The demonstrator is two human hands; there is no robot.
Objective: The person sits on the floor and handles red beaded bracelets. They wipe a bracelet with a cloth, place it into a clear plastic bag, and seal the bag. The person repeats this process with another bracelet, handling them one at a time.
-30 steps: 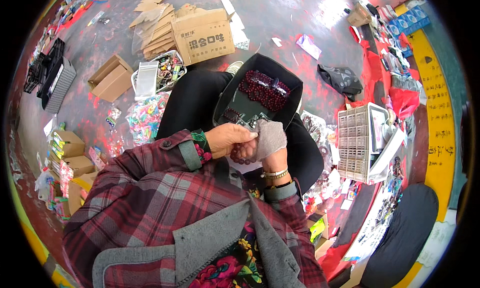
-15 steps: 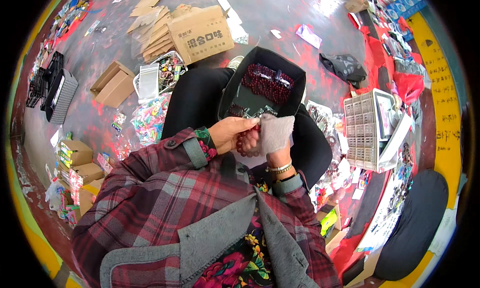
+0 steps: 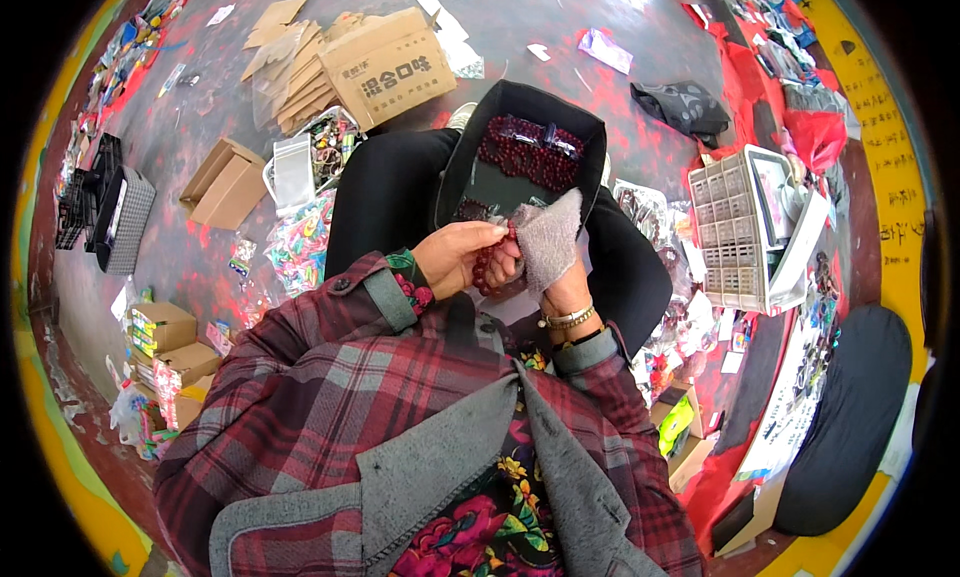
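Observation:
Between my hands hangs a dark red bead bracelet [image 3: 487,265]. My left hand [image 3: 452,255] pinches it with thumb and fingers. A pale grey-pink cloth [image 3: 550,239] covers most of my right hand [image 3: 568,293], which is closed on it and presses it against the beads; its fingertips are hidden. Just beyond my hands, a black open box [image 3: 470,162] rests across my lap. Inside it lie several strands of dark red beads [image 3: 530,155], with clear plastic around part of them. More beads at the box's near edge are partly hidden by my hands.
A large cardboard box [image 3: 392,72] and flattened cardboard stand ahead to the left. Nearer are a small open carton [image 3: 222,185] and a white basket of trinkets [image 3: 330,147]. At right are a white plastic crate [image 3: 722,232], a black bag [image 3: 682,112] and a black cushion [image 3: 848,417].
The cloth has shifted over the bracelet and my right hand has tilted inward. My left hand keeps its pinch on the beads. The whole view has turned slightly.

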